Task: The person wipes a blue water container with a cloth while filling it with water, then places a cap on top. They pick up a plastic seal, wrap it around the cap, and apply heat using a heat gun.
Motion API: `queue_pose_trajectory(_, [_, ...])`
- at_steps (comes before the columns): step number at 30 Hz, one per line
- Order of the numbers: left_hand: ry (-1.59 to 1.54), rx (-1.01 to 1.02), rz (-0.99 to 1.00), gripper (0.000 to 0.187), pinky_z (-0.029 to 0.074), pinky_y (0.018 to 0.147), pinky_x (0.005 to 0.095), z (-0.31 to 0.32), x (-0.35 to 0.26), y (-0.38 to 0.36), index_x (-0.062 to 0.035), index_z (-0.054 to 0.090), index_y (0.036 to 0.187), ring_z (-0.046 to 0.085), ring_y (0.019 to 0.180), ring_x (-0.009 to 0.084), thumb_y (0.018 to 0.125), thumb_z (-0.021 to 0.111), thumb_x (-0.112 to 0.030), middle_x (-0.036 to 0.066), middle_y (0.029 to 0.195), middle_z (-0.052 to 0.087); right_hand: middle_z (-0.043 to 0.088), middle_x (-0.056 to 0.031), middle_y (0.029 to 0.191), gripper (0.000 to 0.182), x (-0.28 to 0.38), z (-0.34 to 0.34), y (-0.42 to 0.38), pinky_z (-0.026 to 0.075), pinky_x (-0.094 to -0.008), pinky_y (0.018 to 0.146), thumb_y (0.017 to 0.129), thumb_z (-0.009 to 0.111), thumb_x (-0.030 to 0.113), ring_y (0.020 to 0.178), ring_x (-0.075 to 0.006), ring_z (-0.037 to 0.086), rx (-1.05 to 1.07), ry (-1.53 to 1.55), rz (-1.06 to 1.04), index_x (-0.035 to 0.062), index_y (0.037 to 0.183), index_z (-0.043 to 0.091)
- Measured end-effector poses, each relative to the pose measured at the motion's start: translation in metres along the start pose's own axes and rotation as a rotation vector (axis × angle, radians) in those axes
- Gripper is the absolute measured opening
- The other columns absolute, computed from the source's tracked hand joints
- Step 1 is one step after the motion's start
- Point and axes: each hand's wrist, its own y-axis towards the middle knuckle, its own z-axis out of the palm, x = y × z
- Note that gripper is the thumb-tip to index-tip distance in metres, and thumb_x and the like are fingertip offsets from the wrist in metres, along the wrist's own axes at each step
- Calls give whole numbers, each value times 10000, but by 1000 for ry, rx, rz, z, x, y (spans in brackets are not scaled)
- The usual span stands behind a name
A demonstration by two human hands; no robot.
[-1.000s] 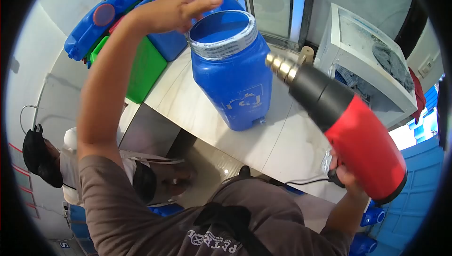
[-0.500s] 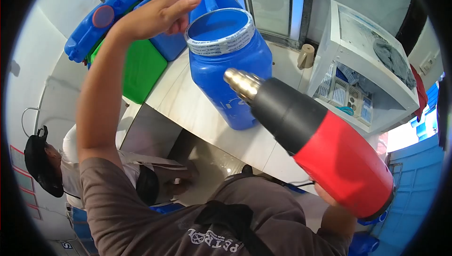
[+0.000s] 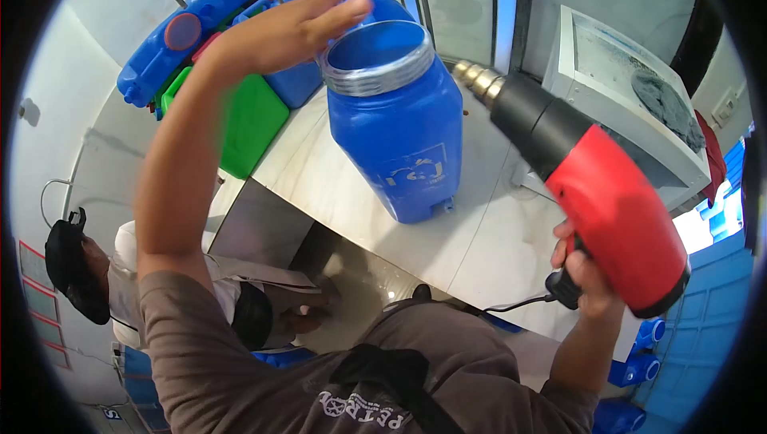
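Note:
A blue plastic jug (image 3: 391,138) with a wide open mouth stands on the white tiled counter. Around its neck runs a translucent plastic band (image 3: 379,76), its print smeared by motion. My left hand (image 3: 307,25) lies at the left and far side of the rim with fingers stretched out; some fingertips are hidden. In my right hand (image 3: 587,270) is a red and black heat gun (image 3: 595,186), gripped by its handle. Its metal nozzle (image 3: 479,81) points up and left, just right of the jug's neck and apart from it.
Blue jugs (image 3: 216,7) and a green container (image 3: 256,118) stand at the back left. A white cabinet (image 3: 631,99) stands at the right. The heat gun's black cord (image 3: 519,305) crosses the counter's front edge. A person in a black cap (image 3: 76,266) is at the left.
The jug has turned, bringing its white marking and a small spout into view. The heat gun has swung right and upward, away from the jug's front. My left hand has shifted slightly right.

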Motion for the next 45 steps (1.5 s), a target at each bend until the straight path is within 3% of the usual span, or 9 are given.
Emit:
queue_pose_trajectory(11, [-402, 330, 413, 845, 404, 1052, 429, 31, -45, -5, -52, 327, 1536, 596, 1128, 291, 963, 557, -629, 122, 1180, 630, 635, -131, 873, 574, -30, -39, -22, 472, -294, 623, 786, 686, 302, 651, -175, 597, -30, 180, -136, -84, 1193, 568])
queue_pose_trajectory(13, [365, -535, 624, 976, 403, 1024, 483, 55, -11, -7, -71, 371, 1512, 556, 1175, 356, 832, 656, -709, 172, 1285, 581, 621, -122, 811, 576, -48, -55, -35, 466, -295, 615, 765, 648, 269, 625, -170, 576, -26, 176, -126, -99, 1199, 562])
queue_pose_trajectory(20, [393, -591, 241, 1310, 232, 1174, 529, 31, 83, -24, -72, 248, 1594, 358, 1406, 417, 659, 559, -935, 224, 1521, 393, 608, -90, 662, 514, -84, -74, -58, 456, -288, 633, 661, 537, 130, 588, -169, 551, -74, -569, -221, -97, 1117, 607])
queue_pose_trajectory(22, [-349, -478, 375, 1300, 234, 1171, 533, 41, 29, -19, -71, 250, 1592, 355, 1417, 416, 666, 574, -924, 224, 1512, 415, 618, -88, 668, 518, -62, -56, -35, 458, -290, 630, 660, 549, 146, 586, -170, 558, -67, -925, -342, -93, 1115, 613])
queue_pose_trajectory(24, [-113, -515, 451, 1297, 236, 1170, 535, 61, -2, -10, -74, 246, 1595, 356, 1422, 416, 670, 569, -925, 232, 1509, 424, 694, -4, 811, 194, 0, -20, -8, 514, -274, 649, 819, 633, 21, 643, -168, 639, 24, 123, -197, 69, 989, 713])
queue_pose_trajectory(30, [505, -588, 382, 1326, 250, 1171, 520, 41, 93, -20, -48, 233, 1596, 382, 1409, 417, 669, 534, -946, 265, 1456, 465, 679, -52, 879, 295, -13, -53, -22, 539, -290, 688, 880, 641, 108, 670, -170, 652, 70, -509, -345, 2, 1155, 636])
queue_pose_trajectory(35, [-297, -498, 449, 1373, 221, 1197, 491, 66, 12, -14, -73, 163, 1618, 327, 1468, 350, 638, 567, -947, 212, 1547, 390, 692, -118, 1008, 434, 3, -26, 10, 539, -312, 708, 819, 706, 171, 729, -175, 662, 167, 224, -196, -35, 1191, 622])
queue_pose_trajectory(42, [227, -618, 361, 1358, 276, 1179, 481, 41, 91, -17, -27, 231, 1591, 391, 1421, 385, 624, 691, -861, 237, 1501, 442, 593, -310, 1317, 688, 13, -54, 20, 533, -284, 558, 917, 608, 361, 669, -179, 642, -151, 321, -332, -94, 1412, 460])
queue_pose_trajectory(45, [-595, -596, 172, 1383, 283, 1177, 483, 53, 33, -22, -13, 270, 1572, 411, 1403, 391, 571, 727, -850, 234, 1481, 467, 518, -332, 1394, 550, 37, -67, 62, 655, -382, 680, 1038, 464, 359, 881, -299, 740, -137, 699, -162, -41, 1416, 437])
